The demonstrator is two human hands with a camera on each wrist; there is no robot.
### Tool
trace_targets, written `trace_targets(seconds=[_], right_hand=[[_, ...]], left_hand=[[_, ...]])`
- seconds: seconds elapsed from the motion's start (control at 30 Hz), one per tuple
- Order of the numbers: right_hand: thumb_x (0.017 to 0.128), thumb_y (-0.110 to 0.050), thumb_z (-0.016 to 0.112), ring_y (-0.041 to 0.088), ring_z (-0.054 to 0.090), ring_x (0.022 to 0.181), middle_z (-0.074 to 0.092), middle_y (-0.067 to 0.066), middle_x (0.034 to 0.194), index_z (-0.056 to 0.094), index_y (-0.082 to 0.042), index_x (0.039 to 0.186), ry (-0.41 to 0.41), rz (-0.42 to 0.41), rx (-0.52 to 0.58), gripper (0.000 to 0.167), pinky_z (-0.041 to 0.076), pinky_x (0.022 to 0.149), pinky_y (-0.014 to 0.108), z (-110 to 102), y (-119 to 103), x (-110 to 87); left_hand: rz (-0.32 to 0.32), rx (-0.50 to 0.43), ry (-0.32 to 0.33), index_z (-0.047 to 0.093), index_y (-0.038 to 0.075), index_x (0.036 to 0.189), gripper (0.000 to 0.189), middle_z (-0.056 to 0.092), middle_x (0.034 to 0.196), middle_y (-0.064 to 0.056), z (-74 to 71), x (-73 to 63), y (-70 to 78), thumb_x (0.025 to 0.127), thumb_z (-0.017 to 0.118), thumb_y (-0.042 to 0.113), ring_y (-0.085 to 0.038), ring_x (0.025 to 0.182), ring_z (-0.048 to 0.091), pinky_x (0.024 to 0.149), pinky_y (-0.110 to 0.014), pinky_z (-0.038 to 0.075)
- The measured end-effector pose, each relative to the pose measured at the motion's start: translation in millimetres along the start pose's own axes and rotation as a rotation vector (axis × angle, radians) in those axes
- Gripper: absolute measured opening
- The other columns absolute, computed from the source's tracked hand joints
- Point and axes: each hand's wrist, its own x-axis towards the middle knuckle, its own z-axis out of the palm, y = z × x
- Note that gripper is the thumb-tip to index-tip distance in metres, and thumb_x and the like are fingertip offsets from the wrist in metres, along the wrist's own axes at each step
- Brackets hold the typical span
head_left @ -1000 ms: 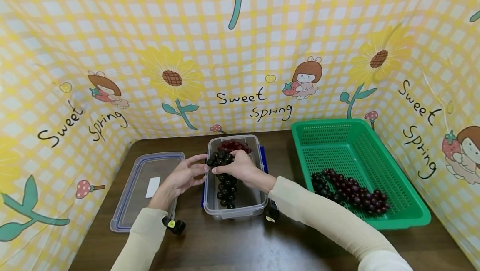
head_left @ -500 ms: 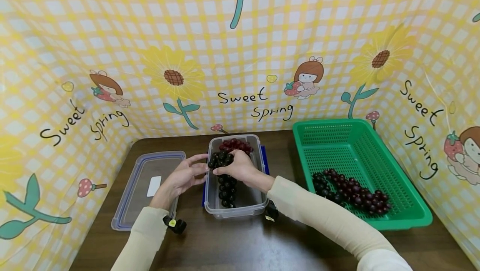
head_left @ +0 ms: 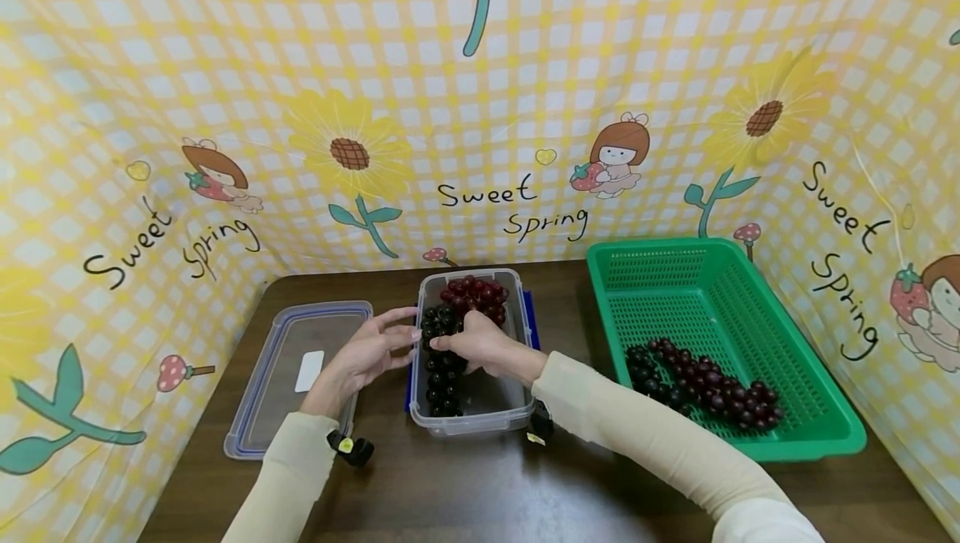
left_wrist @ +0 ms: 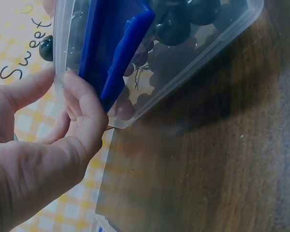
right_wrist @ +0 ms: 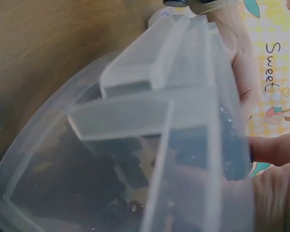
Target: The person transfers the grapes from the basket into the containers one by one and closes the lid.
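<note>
In the head view a clear plastic box (head_left: 480, 422) with blue clips stands mid-table, its long side running away from me. A bunch of black grapes (head_left: 442, 397) lies along its left wall, and a bunch of red grapes (head_left: 474, 289) fills the far end. My right hand (head_left: 491, 347) reaches inside over the right wall and grips the black bunch at its middle, thumb toward the left wall, other fingers partly hidden. My left hand (head_left: 371, 351) holds the left rim; the left wrist view shows its fingers against the blue clip (left_wrist: 111, 48).
A clear lid (head_left: 262, 393) with a blue seal and white label lies left of the box. To the right stands a green basket (head_left: 795, 359) holding dark red grapes (head_left: 738, 401) and black grapes (head_left: 648, 376). Yellow checked cloth (head_left: 480, 126) walls in the brown table (head_left: 420, 493).
The black bunch has shifted left and sits against the left wall, showing more of the red grapes. My right hand has dipped lower into the box; my left hand stays at the rim.
</note>
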Motion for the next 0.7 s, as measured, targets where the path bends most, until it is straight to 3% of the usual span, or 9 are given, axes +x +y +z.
trace_targets(seconds=[0.03, 0.1, 0.13, 0.2, 0.4, 0.6, 0.7], right_hand=[[0.099, -0.023, 0.074, 0.026, 0.060, 0.096, 0.051, 0.018, 0.118, 0.040, 0.014, 0.142, -0.026, 0.012, 0.030, 0.065, 0.063, 0.089, 0.055, -0.5, 0.6, 0.3], [0.102, -0.022, 0.070, 0.028, 0.062, 0.097, 0.051, 0.026, 0.135, 0.032, 0.015, 0.150, -0.072, 0.042, 0.070, 0.071, 0.063, 0.089, 0.054, -1.3, 2.4, 1.8], [0.103, -0.021, 0.068, 0.031, 0.064, 0.107, 0.045, 0.029, 0.147, 0.028, 0.014, 0.154, -0.091, 0.056, 0.084, 0.074, 0.063, 0.089, 0.054, -2.0, 2.9, 2.0], [0.105, -0.021, 0.064, 0.035, 0.069, 0.105, 0.040, 0.033, 0.155, 0.027, 0.014, 0.156, -0.120, 0.081, 0.086, 0.072, 0.064, 0.087, 0.052, -3.7, 4.2, 3.1], [0.107, -0.023, 0.061, 0.052, 0.074, 0.096, 0.046, 0.039, 0.151, 0.034, 0.014, 0.153, -0.173, 0.109, 0.022, 0.065, 0.065, 0.082, 0.052, -10.2, 5.3, 7.1], [0.109, -0.027, 0.058, 0.051, 0.076, 0.089, 0.053, 0.041, 0.143, 0.037, 0.011, 0.152, -0.188, 0.135, -0.072, 0.062, 0.065, 0.080, 0.053, -15.3, 8.2, 14.0], [0.109, -0.027, 0.058, 0.049, 0.077, 0.088, 0.050, 0.039, 0.149, 0.037, 0.010, 0.154, -0.179, 0.139, -0.079, 0.062, 0.065, 0.079, 0.051, -16.8, 9.7, 15.0]], left_hand=[[0.001, 0.000, 0.000, 0.033, 0.006, 0.162, 0.065, 0.062, 0.113, 0.000, 0.2, 0.1, -0.2, 0.105, 0.063, 0.011, -0.009, 0.094, 0.064, 0.085, -0.028, 0.057], [0.002, -0.003, 0.001, 0.033, 0.006, 0.162, 0.065, 0.063, 0.113, -0.001, 0.5, 0.5, -0.5, 0.105, 0.064, 0.011, -0.010, 0.095, 0.064, 0.085, -0.028, 0.057], [0.002, -0.003, 0.002, 0.034, 0.006, 0.161, 0.065, 0.063, 0.113, -0.001, 0.5, 0.6, -0.7, 0.105, 0.064, 0.012, -0.010, 0.096, 0.064, 0.085, -0.028, 0.057], [0.000, -0.002, 0.007, 0.035, 0.007, 0.161, 0.065, 0.064, 0.113, -0.001, 0.8, 0.9, -1.2, 0.104, 0.065, 0.012, -0.011, 0.097, 0.064, 0.086, -0.028, 0.057], [-0.008, -0.003, 0.011, 0.036, 0.007, 0.160, 0.064, 0.064, 0.110, 0.001, 1.9, 1.1, -1.9, 0.104, 0.066, 0.012, -0.010, 0.096, 0.063, 0.086, -0.028, 0.058], [-0.003, -0.014, 0.014, 0.036, 0.006, 0.160, 0.064, 0.064, 0.107, 0.003, 2.4, 0.5, -0.4, 0.104, 0.066, 0.011, -0.011, 0.097, 0.063, 0.086, -0.028, 0.058], [-0.005, -0.020, 0.018, 0.036, 0.006, 0.160, 0.064, 0.065, 0.107, 0.003, 2.1, 0.6, -0.5, 0.104, 0.066, 0.011, -0.012, 0.099, 0.063, 0.086, -0.028, 0.058]])
